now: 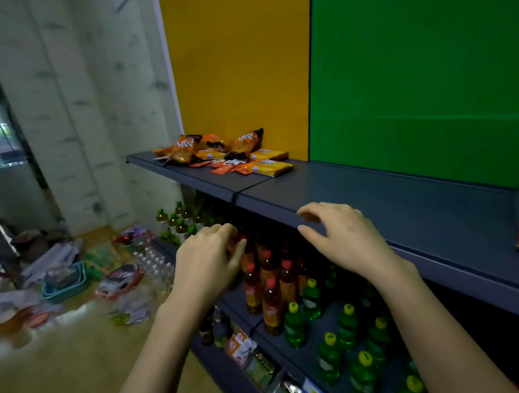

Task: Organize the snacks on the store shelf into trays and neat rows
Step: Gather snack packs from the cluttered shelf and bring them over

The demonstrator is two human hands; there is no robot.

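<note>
Right hand (346, 241) by shelf (402, 195), cluttered floor (66, 371)

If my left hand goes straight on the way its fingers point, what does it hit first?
The left hand points up and right, under the top shelf, at the red-capped bottles. Those come first; the fingertips may already touch the nearest one, depth is unclear.

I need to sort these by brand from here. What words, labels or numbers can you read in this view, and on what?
orange snack bags: large white Chinese characters, too blurred to quote.
yellow packs: small print, unreadable.
red-capped bottles: labels too small to read.
green bottles: labels too small to read.
shelf-edge tag: blurred.
Nothing here can be quoted.
</note>
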